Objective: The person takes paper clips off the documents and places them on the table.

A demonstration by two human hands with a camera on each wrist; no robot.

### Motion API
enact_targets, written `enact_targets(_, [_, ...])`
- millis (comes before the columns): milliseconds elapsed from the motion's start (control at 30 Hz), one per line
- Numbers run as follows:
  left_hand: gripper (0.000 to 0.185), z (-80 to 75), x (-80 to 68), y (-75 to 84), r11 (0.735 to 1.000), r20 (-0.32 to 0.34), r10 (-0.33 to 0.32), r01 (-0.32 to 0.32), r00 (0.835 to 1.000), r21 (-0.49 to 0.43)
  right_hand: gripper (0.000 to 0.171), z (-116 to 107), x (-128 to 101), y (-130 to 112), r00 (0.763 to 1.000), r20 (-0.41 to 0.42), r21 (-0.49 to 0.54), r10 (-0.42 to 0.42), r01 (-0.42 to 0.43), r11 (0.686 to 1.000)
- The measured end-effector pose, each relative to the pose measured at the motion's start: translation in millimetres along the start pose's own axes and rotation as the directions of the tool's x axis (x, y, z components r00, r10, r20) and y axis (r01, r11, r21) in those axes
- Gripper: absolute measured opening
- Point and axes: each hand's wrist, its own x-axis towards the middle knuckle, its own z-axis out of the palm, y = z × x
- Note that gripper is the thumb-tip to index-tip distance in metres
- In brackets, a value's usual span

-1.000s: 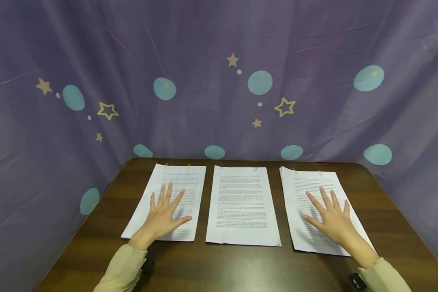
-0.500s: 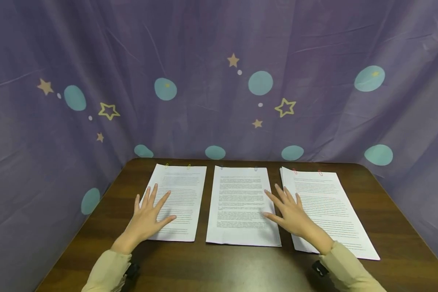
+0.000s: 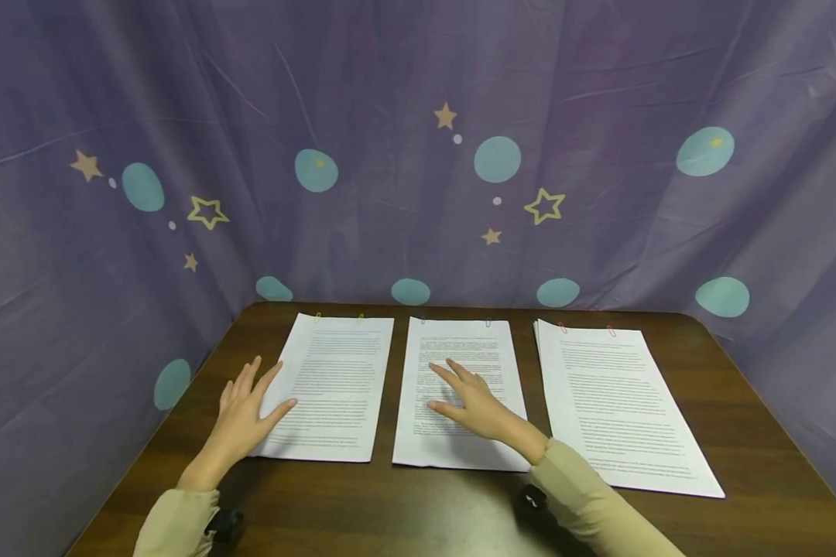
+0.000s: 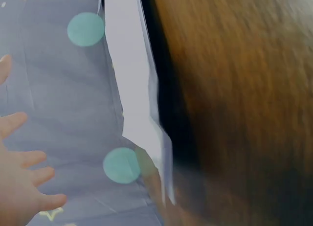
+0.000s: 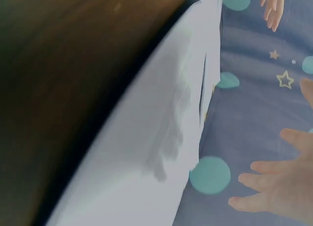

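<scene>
Three clipped stacks of printed paper lie side by side on a brown table [image 3: 460,510]. Yellow clips hold the left stack [image 3: 337,387], blue clips the middle stack [image 3: 460,348], red clips the right stack [image 3: 620,402]. My left hand [image 3: 247,402] is open with fingers spread, over the left stack's left edge and the bare wood beside it. Over the middle stack my right hand [image 3: 468,396] is open, fingers pointing away from me. Whether either palm touches paper I cannot tell. In the blurred wrist views, spread left-hand fingers [image 4: 22,187] and right-hand fingers [image 5: 274,187] hold nothing.
A purple curtain [image 3: 418,155] with stars and teal dots closes in the table at the back and both sides. Bare wood runs along the near edge in front of the stacks. The right stack lies slightly askew.
Both hands have slid left. The right hand left the right stack and now lies over the middle one. The left hand moved from the left stack's middle to its left edge.
</scene>
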Motion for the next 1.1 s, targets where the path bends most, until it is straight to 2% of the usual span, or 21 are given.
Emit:
enact_targets(233, [0.060, 1.5, 0.3, -18.9, 0.996, -0.064, -0.050, 0.046, 0.997, -0.072, 0.059, 21.8, 19.5, -9.3, 1.000, 0.009, 0.171, -0.007, 0.006, 0.985])
enact_targets(433, [0.059, 4.4, 2.9, -34.9, 0.985, -0.038, -0.115, 0.108, 0.993, -0.138, 0.057, 38.8, 33.1, -16.9, 1.000, 0.025, 0.256, 0.016, -0.022, 0.967])
enact_targets(600, [0.057, 7.9, 7.5, -45.1, 0.973, -0.039, -0.141, 0.132, 0.989, -0.187, 0.054, 50.7, 41.2, -18.5, 0.998, 0.031, 0.378, 0.058, -0.065, 0.923])
enact_targets(767, [0.052, 12.7, 13.4, -52.6, 0.964, -0.046, -0.172, 0.158, 0.984, -0.214, 0.050, 50.0, 43.4, -32.2, 0.996, 0.029, 0.506, 0.081, -0.084, 0.859])
enact_targets(867, [0.049, 15.4, 16.8, -57.2, 0.954, -0.031, -0.192, 0.179, 0.981, -0.241, 0.048, 56.9, 48.4, -34.3, 0.993, 0.021, 0.533, 0.113, -0.107, 0.839])
enact_targets(1000, [0.048, 17.9, 20.5, -63.5, 0.942, 0.018, -0.204, 0.201, 0.979, -0.268, 0.050, 77.3, 58.4, -21.7, 0.988, 0.011, 0.539, 0.152, -0.134, 0.831])
enact_targets(1100, [0.047, 19.9, 21.8, -68.4, 0.937, 0.042, -0.205, 0.208, 0.978, -0.282, 0.051, 82.3, 60.9, -23.1, 0.986, 0.019, 0.560, 0.166, -0.148, 0.815])
